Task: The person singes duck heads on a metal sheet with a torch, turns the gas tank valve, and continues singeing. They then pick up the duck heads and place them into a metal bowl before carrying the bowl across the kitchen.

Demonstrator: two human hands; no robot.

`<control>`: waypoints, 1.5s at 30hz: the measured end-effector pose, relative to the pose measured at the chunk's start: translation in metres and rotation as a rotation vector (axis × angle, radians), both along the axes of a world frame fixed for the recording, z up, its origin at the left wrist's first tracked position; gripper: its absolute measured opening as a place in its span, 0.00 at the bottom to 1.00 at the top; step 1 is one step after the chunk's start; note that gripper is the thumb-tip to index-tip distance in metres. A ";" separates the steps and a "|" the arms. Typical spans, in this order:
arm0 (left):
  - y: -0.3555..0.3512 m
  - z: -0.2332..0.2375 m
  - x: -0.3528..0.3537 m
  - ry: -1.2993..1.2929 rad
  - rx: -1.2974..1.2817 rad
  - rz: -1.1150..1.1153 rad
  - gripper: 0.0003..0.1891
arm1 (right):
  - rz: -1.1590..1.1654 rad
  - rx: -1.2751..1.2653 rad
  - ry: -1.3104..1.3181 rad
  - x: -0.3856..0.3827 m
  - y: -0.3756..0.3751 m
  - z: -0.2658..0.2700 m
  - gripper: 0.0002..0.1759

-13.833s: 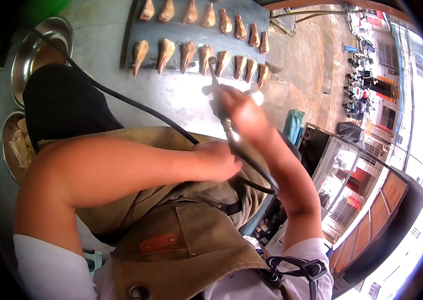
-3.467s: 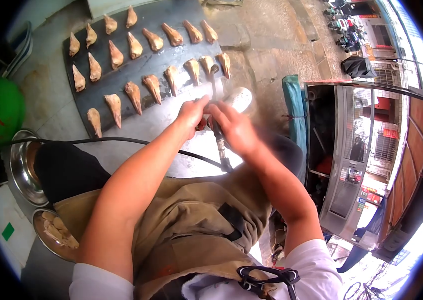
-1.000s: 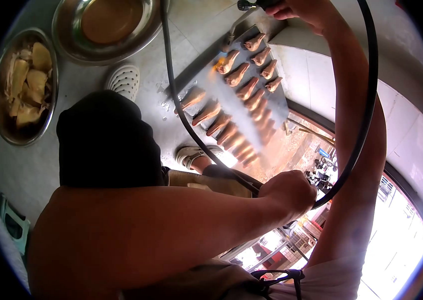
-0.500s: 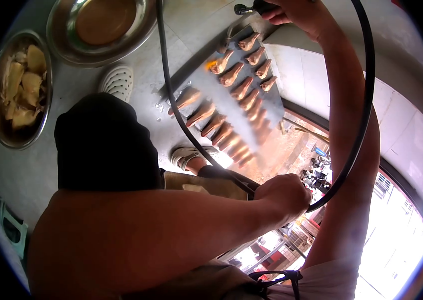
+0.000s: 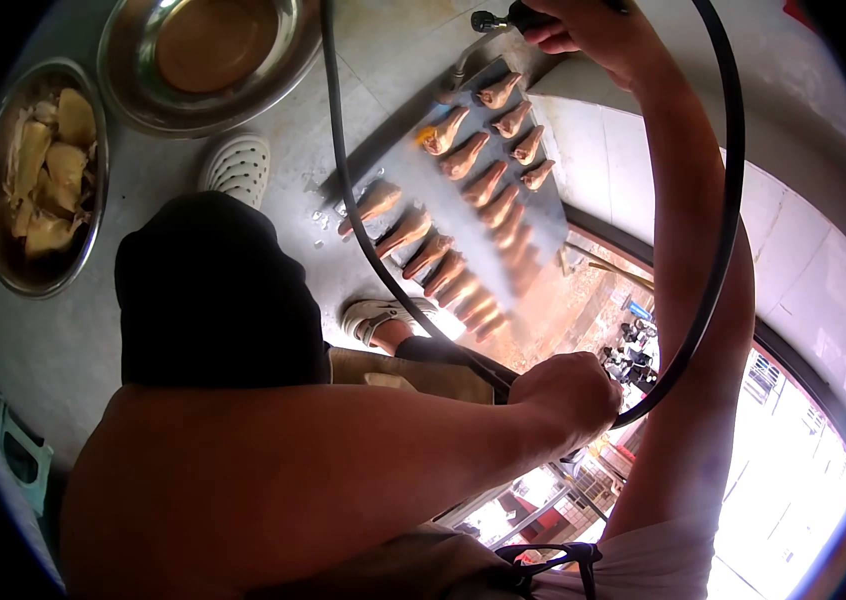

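Note:
My right hand (image 5: 588, 30), at the top edge, is closed around the dark handle of a torch (image 5: 523, 15). From it a metal tube (image 5: 468, 60) slants down toward the tray. An orange glow shows on one poultry leg (image 5: 445, 130) in the upper part of the metal tray (image 5: 433, 190), where several legs lie in rows. My left hand (image 5: 568, 400) is closed on a black hose (image 5: 373, 250) right of centre; its fingers are partly hidden. The hose loops around the tray and past my right forearm.
An oval metal bowl (image 5: 86, 235) of pale pieces stands at the left. Beside it, a wide metal basin (image 5: 123, 95) holds brownish contents. My shoes (image 5: 241, 170) are on the grey floor. A green stool (image 5: 28, 460) is at the lower left, and a tiled wall (image 5: 633, 150) rises at the right.
The orange glow on the leg is smaller. The view has shifted slightly; both hands keep nearly the same places and grips.

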State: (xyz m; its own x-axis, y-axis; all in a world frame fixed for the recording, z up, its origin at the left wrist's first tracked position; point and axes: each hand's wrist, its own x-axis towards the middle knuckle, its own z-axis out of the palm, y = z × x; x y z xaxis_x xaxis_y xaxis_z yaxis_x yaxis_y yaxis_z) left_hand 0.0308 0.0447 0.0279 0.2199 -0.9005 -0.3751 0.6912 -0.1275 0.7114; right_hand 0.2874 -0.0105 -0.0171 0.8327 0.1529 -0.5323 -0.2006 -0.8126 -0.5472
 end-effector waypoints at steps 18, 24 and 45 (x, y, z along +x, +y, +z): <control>-0.013 -0.002 -0.008 0.050 0.047 0.052 0.21 | 0.033 -0.040 0.051 -0.006 -0.001 -0.005 0.10; -0.016 -0.003 -0.008 0.056 0.035 0.016 0.18 | 0.085 -0.029 0.057 -0.007 -0.008 -0.005 0.10; -0.012 -0.001 -0.010 -0.163 0.005 0.054 0.23 | -0.040 -0.086 0.038 -0.019 -0.021 -0.004 0.10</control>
State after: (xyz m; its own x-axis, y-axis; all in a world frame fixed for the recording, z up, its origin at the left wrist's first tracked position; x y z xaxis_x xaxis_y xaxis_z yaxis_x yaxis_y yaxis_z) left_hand 0.0206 0.0323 0.0265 0.3260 -0.8841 -0.3348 0.5722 -0.0974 0.8143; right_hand 0.2679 -0.0313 -0.0212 0.8161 0.0717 -0.5735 -0.2536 -0.8472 -0.4668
